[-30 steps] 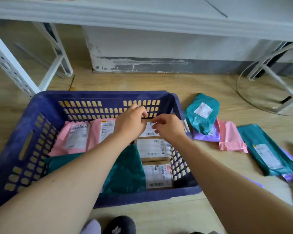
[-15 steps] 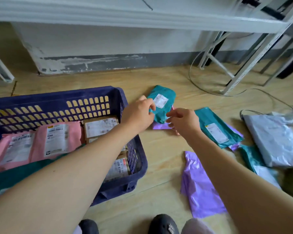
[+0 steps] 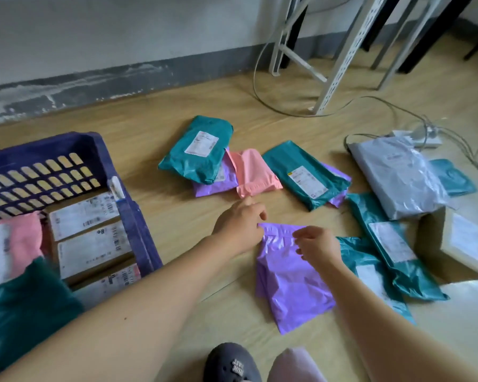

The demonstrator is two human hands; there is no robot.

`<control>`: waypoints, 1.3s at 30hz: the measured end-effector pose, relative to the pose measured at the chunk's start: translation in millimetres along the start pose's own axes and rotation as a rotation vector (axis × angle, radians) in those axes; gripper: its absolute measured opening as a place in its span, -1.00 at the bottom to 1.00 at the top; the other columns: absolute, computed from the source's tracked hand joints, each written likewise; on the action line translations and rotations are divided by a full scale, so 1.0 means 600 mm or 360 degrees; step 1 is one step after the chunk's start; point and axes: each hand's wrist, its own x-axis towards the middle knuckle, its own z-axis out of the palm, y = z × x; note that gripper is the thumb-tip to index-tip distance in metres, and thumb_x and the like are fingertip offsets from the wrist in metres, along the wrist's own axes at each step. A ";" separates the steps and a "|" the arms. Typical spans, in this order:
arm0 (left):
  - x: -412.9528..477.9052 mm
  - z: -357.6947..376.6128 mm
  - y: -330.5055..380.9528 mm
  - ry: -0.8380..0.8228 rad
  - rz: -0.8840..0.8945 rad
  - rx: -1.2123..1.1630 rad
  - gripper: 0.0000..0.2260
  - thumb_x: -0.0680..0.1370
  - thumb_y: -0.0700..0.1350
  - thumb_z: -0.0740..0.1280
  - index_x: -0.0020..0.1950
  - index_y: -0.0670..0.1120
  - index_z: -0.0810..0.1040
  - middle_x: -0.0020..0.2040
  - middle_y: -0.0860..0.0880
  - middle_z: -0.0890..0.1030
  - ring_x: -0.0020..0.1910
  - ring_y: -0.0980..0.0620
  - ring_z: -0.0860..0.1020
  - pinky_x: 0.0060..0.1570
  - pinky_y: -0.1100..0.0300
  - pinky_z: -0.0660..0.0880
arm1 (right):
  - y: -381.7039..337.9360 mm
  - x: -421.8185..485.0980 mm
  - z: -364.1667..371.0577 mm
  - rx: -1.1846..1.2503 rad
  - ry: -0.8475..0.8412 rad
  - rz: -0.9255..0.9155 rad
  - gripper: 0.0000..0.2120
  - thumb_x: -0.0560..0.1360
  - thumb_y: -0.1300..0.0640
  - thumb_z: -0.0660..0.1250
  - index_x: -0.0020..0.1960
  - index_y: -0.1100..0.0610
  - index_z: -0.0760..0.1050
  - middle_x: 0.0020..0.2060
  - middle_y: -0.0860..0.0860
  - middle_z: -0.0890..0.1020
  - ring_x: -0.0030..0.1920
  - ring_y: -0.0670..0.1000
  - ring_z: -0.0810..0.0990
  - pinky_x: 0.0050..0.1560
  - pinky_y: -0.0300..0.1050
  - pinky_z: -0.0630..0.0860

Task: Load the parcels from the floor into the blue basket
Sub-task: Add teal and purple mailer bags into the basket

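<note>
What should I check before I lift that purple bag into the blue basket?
1. The left hand pinches the purple plastic parcel bag at its top corner: ok.
2. The right hand pinches its top edge: ok.
3. Bag off the wooden floor: not ok, it lies flat.
4. Bag free of the teal plastic bag beside it: cannot tell, the right arm hides that edge.
5. Room in the blue plastic basket: cannot tell, parcels cover its visible bottom.

The left hand (image 3: pixel 240 224) and right hand (image 3: pixel 316 245) are moving off the teal parcel (image 3: pixel 202 150) and gripping the top edge of the purple mailer (image 3: pixel 290 285).
</note>
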 end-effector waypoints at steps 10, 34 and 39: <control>0.007 0.113 -0.048 -0.0265 -0.0198 -0.0016 -0.73 0.49 -0.14 0.28 0.19 0.00 0.47 0.21 -0.01 0.40 0.19 -0.04 0.44 0.06 0.16 0.41 | 0.078 0.018 0.066 -0.1286 -0.0395 -0.0493 -0.41 0.45 0.33 0.18 0.42 -0.04 0.27 0.50 -0.08 0.17 0.24 0.11 0.52 0.03 -0.03 0.50; 0.001 0.111 -0.105 -0.0189 -0.1128 -0.0829 -0.62 0.60 0.14 0.14 0.02 -0.15 0.52 0.01 -0.14 0.56 0.18 -0.17 0.51 0.01 0.10 0.39 | -0.067 0.035 0.054 -0.1448 -0.0280 -0.0684 -0.52 0.38 0.07 0.41 0.23 0.10 0.33 0.12 0.12 0.44 0.07 0.19 0.56 -0.19 -0.08 0.31; -0.003 0.093 -0.112 -0.0337 -0.1751 -0.1739 -0.37 0.53 0.35 0.01 0.32 -0.13 0.35 0.17 -0.15 0.50 0.15 -0.14 0.50 0.08 -0.05 0.42 | -0.110 0.033 0.047 -0.1182 -0.0130 -0.0994 -0.70 0.41 0.04 0.30 0.09 0.11 0.35 -0.10 0.05 0.39 -0.14 0.20 0.52 -0.27 -0.07 0.25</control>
